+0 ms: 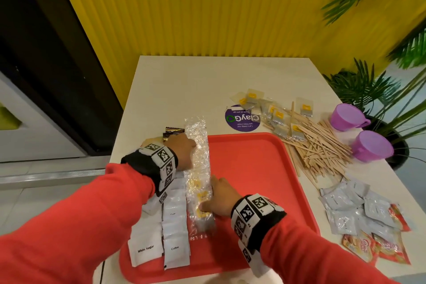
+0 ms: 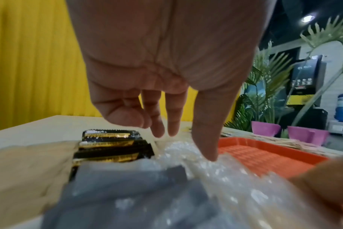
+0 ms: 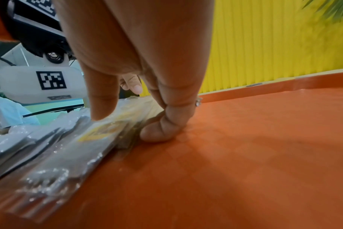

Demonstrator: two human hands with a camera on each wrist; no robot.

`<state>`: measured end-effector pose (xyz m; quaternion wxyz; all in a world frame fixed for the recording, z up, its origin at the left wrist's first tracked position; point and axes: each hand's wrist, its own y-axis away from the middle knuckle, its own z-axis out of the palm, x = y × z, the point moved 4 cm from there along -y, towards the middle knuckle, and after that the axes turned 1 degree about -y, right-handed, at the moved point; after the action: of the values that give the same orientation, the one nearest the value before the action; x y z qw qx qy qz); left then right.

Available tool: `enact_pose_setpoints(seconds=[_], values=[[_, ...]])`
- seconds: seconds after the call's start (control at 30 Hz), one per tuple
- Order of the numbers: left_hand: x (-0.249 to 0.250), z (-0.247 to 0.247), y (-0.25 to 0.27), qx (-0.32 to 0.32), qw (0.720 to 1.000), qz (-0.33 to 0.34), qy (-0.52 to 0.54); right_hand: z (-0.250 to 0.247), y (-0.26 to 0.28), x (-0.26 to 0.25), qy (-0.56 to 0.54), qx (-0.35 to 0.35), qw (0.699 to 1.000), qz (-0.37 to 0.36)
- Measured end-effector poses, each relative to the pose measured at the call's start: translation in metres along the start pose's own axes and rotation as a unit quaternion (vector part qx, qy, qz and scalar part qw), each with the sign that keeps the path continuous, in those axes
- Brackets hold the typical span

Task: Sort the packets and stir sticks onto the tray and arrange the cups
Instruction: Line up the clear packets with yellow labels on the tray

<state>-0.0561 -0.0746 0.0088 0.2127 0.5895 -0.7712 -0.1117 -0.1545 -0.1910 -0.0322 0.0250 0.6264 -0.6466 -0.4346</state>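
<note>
A red tray (image 1: 253, 168) lies in front of me. Along its left side run rows of white packets (image 1: 175, 228) marked White Sugar and Coffee, and beside them a row of clear tea bag packets (image 1: 199, 163) with yellow tags. My left hand (image 1: 192, 145) hangs over the far end of that row with straight fingers, its thumb tip touching the clear wrap (image 2: 215, 178). My right hand (image 1: 207, 193) is at the near end. Its thumb rests on top of a packet (image 3: 78, 155) and its curled fingers (image 3: 157, 131) press the row's side on the tray (image 3: 245, 155).
Black-and-gold packets (image 1: 171, 131) lie beyond my left hand. Right of the tray lie loose tea bags (image 1: 274, 115), a heap of wooden stir sticks (image 1: 320, 145), two purple cups (image 1: 344, 116) (image 1: 371, 148), silver-white packets (image 1: 355, 210) and red-orange packets (image 1: 378, 246). Plants (image 1: 373, 90) crowd the table's right edge.
</note>
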Motion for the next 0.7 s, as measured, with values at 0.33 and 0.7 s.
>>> enact_pose_setpoints(seconds=[0.33,0.7], values=[[0.003,0.006,0.009,-0.027,0.997,-0.044,-0.062,-0.002,-0.001,0.003,0.001,-0.006,1.000,-0.007],[0.002,0.009,0.011,-0.015,0.997,-0.031,-0.064,-0.022,-0.005,0.000,-0.164,0.080,0.983,-0.029]])
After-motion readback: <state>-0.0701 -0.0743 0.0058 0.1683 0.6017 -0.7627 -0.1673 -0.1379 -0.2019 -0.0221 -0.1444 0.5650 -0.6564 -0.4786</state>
